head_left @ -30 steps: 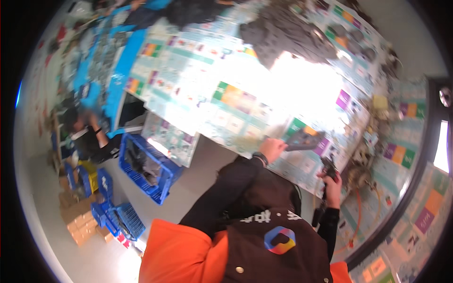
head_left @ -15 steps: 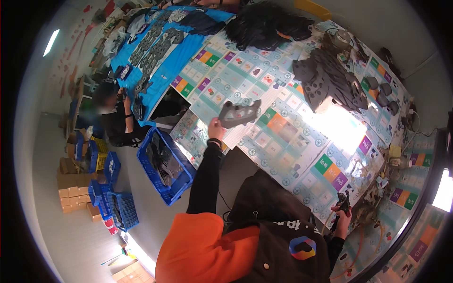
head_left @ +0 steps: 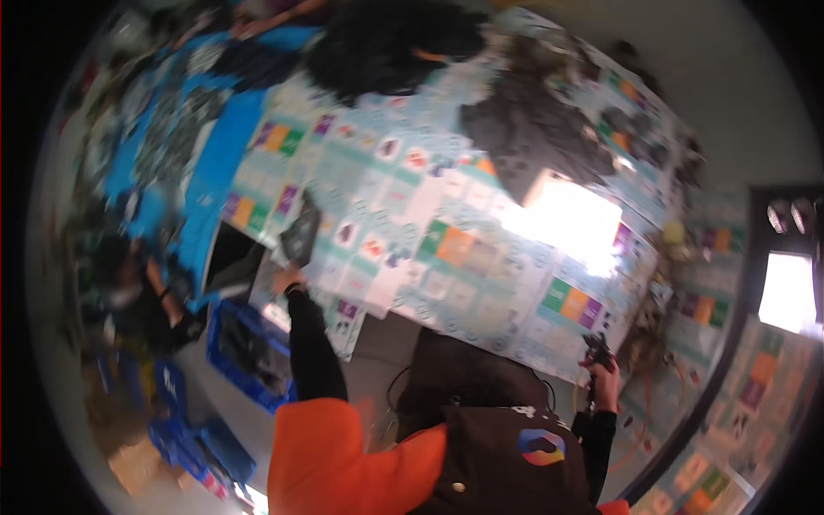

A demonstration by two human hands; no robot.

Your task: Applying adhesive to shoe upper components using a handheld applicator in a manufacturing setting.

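My left hand (head_left: 287, 278) is closed on the lower end of a grey, flat, curved piece (head_left: 300, 232). It holds this piece up over the left part of the table, near the table's edge; motion blurs its outline. At the right, my right hand (head_left: 607, 384) grips a dark gun-shaped hand tool (head_left: 597, 348) near the front edge of the table. An orange hose runs close to that hand, but where it connects cannot be made out. A heap of similar grey pieces (head_left: 536, 129) lies toward the far right of the patterned table (head_left: 360, 215).
A black pile (head_left: 386, 47) lies at the far side. Blue cloth (head_left: 227, 137) with grey pieces covers the left table. A blue crate (head_left: 221, 330) stands below my left arm. Another person (head_left: 124, 266) works at the left; more crates (head_left: 176, 438) stand behind.
My left hand has swung left with the grey piece, which is now turned more upright. My right hand still holds the tool. The whole view has shifted and blurred.
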